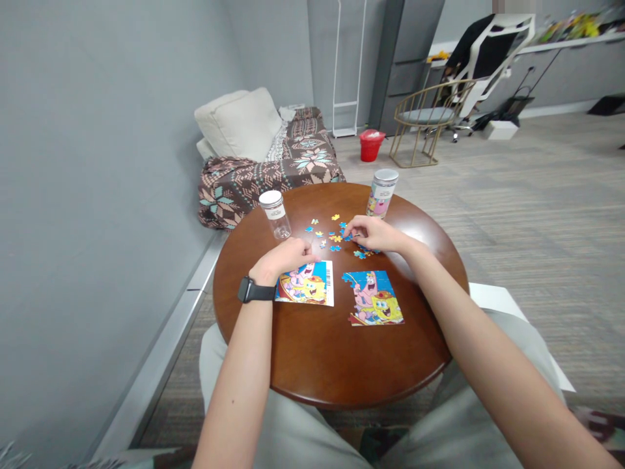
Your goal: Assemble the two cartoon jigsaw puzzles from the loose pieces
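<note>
My left hand (287, 256), with a black watch at the wrist, rests on the upper edge of a printed picture card (305, 286); its fingers are loosely bent and the thumb is apart, holding nothing. Among loose jigsaw pieces (335, 239), my right hand (374, 233) has its fingers bent down, the tips closed at a blue puzzle piece (347, 237). More pieces (362, 253) lie partly under that hand. Nearer to me lies a partly joined jigsaw puzzle (375, 299), its left edge jagged, showing the same pink and yellow cartoon figures as the card.
A clear jar (280, 225) with a white-labelled lid stands at the table's back left. A printed canister (382, 193) stands at the back right, behind my right hand. Beyond the round wooden table (336, 365) are a covered sofa (303, 153), a red bin (371, 146) and a seated person.
</note>
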A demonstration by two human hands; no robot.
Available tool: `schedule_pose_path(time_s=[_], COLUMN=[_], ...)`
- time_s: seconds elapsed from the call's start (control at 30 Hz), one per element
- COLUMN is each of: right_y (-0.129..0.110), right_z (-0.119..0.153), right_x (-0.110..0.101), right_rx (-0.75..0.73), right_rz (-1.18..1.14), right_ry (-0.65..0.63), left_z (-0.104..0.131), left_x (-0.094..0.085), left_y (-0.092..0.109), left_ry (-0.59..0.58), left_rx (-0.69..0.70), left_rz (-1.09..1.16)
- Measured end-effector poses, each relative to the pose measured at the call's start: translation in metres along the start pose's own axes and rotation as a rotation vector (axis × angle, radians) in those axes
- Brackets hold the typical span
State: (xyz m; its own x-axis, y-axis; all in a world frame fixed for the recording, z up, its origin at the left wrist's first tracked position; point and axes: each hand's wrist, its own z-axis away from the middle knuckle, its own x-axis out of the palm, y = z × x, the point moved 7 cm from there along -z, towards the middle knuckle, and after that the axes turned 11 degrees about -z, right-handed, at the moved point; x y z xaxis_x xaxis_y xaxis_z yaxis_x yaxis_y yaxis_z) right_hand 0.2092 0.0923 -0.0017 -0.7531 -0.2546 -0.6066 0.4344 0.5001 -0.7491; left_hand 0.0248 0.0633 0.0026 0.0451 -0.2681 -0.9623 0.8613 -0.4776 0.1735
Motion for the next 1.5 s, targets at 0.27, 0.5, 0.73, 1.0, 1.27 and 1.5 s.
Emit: schedule_pose_path(time_s=[0.27, 0.5, 0.73, 1.0, 1.27, 1.5], right_y=[0.001, 0.010, 0.005, 0.005, 0.017, 0.008], right_z=[0.001, 0.001, -0.002, 0.000, -0.001, 0.002], right_x=[0.005, 0.010, 0.003, 0.004, 0.006, 0.005], right_rx=[0.027, 0.122, 0.012, 0.073, 0.094, 0.149], right_rz=[-0.031, -0.054, -0.032, -0.098, -0.332, -0.279], right_ry=[-0.048, -0.103, -0.014, -0.069, -0.025, -0.029], left_z=[0.000, -0.001, -0.002, -0.002, -0.003, -0.003], left_x=[0.000, 0.003, 0.004, 0.005, 0.005, 0.006], left_y=[-0.001, -0.002, -0.003, -0.005, -0.006, -0.007], left_ry=[-0.006, -0.018, -0.014, -0.015, -0.008, -0.001], left_rx=[-0.014, -0.027, -0.020, -0.019, -0.020, -0.020], left_rz=[0.008, 0.009, -0.002, 0.019, 0.019, 0.011])
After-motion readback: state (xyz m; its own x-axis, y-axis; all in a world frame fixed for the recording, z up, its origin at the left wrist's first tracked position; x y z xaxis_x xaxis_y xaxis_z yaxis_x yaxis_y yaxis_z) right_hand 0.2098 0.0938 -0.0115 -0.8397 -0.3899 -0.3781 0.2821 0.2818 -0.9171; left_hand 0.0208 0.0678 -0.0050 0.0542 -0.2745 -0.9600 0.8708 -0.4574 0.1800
